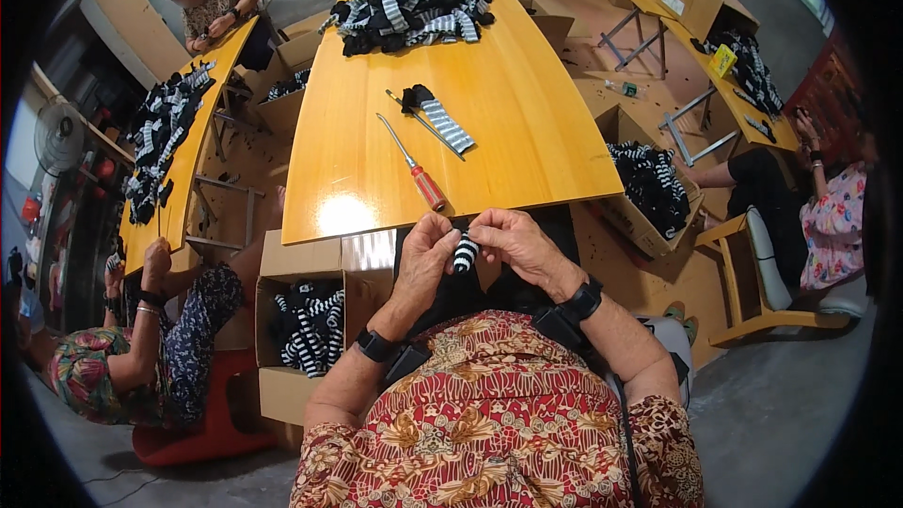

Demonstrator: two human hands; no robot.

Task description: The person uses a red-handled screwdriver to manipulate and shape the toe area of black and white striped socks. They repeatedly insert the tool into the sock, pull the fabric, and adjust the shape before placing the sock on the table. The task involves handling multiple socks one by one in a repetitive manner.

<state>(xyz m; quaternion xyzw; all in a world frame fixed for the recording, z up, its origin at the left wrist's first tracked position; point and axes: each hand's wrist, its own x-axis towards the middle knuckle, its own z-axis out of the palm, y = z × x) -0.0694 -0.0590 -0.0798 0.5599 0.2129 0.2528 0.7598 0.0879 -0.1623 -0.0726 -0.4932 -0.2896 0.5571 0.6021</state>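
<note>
Just off the near table edge, a small black-and-white striped knit tube (464,254) hangs between my hands. My left hand (429,249) pinches its upper left side, and my right hand (523,243) grips the upper right side with thumb and fingers. Beyond them on the table lies a long thin metal tool with a red handle (428,188), its tip slightly bent. Farther back, a grey-striped knit piece with a black end (442,120) rests beside a thin rod (419,118).
A heap of striped knit pieces (409,14) covers the far end of the yellow table (527,160). Cartons of similar knits stand at left (273,268) and right (696,212). Other people sit at side tables left (122,367) and right (837,226); another person (216,5) is far left.
</note>
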